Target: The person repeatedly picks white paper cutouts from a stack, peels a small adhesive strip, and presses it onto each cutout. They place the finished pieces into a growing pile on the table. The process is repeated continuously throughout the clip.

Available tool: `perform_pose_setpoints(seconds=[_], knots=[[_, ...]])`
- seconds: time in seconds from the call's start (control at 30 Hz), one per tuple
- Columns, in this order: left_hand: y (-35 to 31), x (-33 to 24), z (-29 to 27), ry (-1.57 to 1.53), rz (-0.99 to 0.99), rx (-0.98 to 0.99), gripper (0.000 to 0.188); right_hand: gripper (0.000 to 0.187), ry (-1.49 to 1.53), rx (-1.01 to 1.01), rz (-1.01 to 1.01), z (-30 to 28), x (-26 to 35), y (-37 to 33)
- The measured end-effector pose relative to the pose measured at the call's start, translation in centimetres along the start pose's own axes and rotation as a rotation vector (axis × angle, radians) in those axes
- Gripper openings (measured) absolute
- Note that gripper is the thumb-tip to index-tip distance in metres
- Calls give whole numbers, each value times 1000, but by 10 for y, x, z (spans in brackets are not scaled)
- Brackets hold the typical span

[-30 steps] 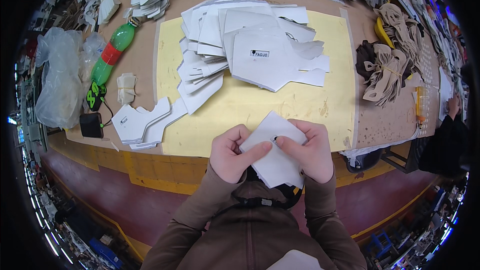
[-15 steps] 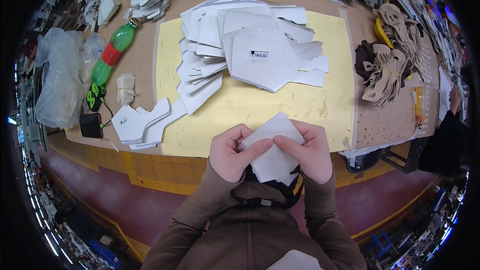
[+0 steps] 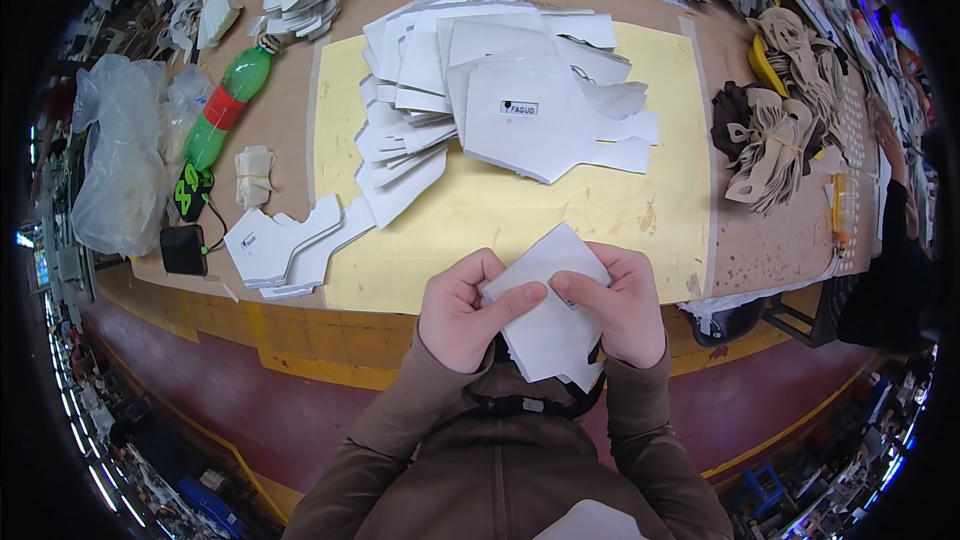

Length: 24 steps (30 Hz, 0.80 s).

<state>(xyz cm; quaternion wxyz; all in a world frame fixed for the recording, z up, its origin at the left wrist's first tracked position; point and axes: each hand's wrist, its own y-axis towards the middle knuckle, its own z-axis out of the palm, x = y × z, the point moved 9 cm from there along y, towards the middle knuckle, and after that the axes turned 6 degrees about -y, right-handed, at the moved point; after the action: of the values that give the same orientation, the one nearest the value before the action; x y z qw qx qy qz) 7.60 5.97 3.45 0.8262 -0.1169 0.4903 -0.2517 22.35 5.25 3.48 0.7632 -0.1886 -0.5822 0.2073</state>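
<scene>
Just off the table's front edge, both hands grip a white cut piece point(image 3: 550, 325) with a small dark printed mark partly under my right thumb. My left hand point(image 3: 470, 305) is closed on its left edge, thumb pressed on top. Closed on the right edge, my right hand point(image 3: 620, 305) also lays its thumb on the face; the fingers below are hidden. Beyond them lies a large fanned pile of similar white pieces point(image 3: 520, 130). A smaller group of white pieces point(image 3: 280, 245) rests at the table's front left.
A yellow sheet point(image 3: 480, 240) covers the table's middle. At left are a green bottle point(image 3: 225, 105), clear plastic bags point(image 3: 118, 160), a black phone point(image 3: 184, 250) and a small tied bundle point(image 3: 253, 177). Tied beige pieces point(image 3: 775, 150) lie at right, near another person's dark sleeve point(image 3: 890, 280).
The white piece between my hands has shifted slightly, and a dark mark now shows by my right thumb. At the right edge, the other person's arm has reached farther over the table.
</scene>
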Motion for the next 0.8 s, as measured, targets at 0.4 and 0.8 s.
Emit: perform_pose_setpoints(seconds=[0.4,0.8], knots=[[6,-10,-11,46,158,-53,22,27,-242,57,33,-5,6,1],[6,-13,-17,-77,192,-154,46,30,-243,52,80,-7,0,1]])
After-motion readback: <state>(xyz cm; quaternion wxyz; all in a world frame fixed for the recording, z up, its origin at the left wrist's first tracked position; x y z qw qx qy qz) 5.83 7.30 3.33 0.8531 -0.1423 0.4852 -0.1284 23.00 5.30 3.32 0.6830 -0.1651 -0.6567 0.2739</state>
